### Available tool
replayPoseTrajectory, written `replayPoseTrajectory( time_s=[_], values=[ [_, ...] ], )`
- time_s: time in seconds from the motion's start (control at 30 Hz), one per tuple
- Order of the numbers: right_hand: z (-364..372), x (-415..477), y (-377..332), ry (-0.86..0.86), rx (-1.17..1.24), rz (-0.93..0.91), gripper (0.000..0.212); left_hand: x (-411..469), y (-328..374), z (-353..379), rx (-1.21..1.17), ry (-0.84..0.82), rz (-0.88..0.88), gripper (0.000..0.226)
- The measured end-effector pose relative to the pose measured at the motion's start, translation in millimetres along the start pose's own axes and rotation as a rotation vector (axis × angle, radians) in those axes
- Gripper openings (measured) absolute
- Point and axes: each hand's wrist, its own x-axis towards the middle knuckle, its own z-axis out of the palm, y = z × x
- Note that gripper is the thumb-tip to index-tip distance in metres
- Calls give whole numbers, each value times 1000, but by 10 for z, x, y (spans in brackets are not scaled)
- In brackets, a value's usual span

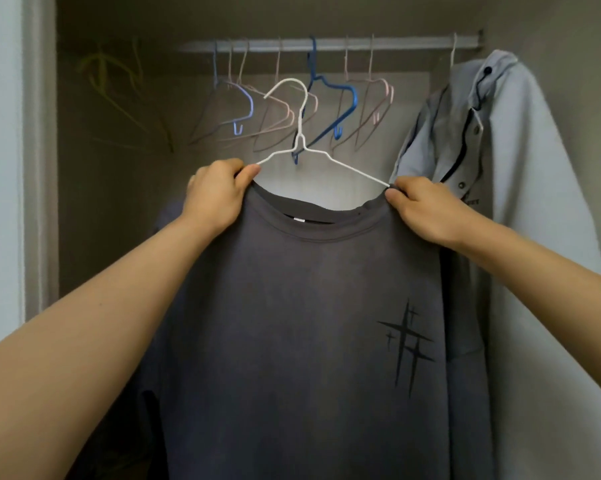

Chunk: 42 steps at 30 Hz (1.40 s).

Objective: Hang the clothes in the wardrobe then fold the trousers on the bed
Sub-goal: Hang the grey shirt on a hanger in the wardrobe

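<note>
A dark grey T-shirt (292, 323) on a white wire hanger (304, 133) is gripped at the collar by both hands, left (216, 195) and right (427, 209), below the wardrobe rail (326, 45).

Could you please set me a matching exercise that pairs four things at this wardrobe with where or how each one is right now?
Things:
1 white hanger
2 dark blue hanger
3 pale jacket
4 dark shirt

States:
A hangs at the right end of the rail
B bare on the rail
C pinched at the collar by the left hand and the right hand
D inside the shirt's neck, hook off the rail

Pairs: 1-D, 2-B, 3-A, 4-C.
</note>
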Motion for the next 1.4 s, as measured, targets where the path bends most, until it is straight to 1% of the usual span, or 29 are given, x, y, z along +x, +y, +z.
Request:
replayPoseTrajectory(
  time_s=[0.13, 0.23, 0.33, 0.43, 0.5, 0.53, 0.63, 0.77, 0.83, 0.9, 1.0, 1.07, 1.23, 1.4],
  values=[
    [14, 16, -33, 2, -27, -39, 35, 6, 90, 24, 47, 43, 94, 48],
    [29, 40, -39, 36, -11, -40, 34, -12, 127, 28, 51, 33, 143, 45],
    [5, 52, 4, 117, 3, -31, 33, -19, 34, -21, 83, 60, 157, 41],
    [-55, 46, 30, 114, 25, -34, 37, -45, -45, -55, 117, 109, 141, 42],
    [-102, 32, 51, 64, 99, -33, 39, -73, -65, -28, 154, 127, 126, 41],
    [-131, 24, 59, 28, 176, -29, 38, -91, -72, -11, 162, 131, 114, 41],
    [-223, -10, 46, -99, 390, 14, 24, -134, -114, 62, 179, 114, 42, 40],
    [-256, -37, 19, -218, 491, 17, 27, -161, -104, 181, 141, 97, -38, 39],
    [-306, -67, 20, -301, 635, 61, 25, -160, -76, 243, 110, 88, -33, 38],
    [-373, -116, 30, -445, 805, 104, 26, -173, -37, 296, 66, 69, -23, 36],
    [-468, -212, 74, -576, 964, 124, 29, -220, 27, 397, -11, 35, -7, 35],
    [-498, -280, 97, -600, 1029, 116, 31, -246, 77, 478, -62, 28, 2, 35],
    [-503, -472, 107, -493, 1064, 72, 33, -233, 202, 676, -175, 10, 8, 36],
    [-523, -640, 150, -477, 1169, 171, 28, -245, 369, 855, -175, -75, 23, 38]
  ],
)
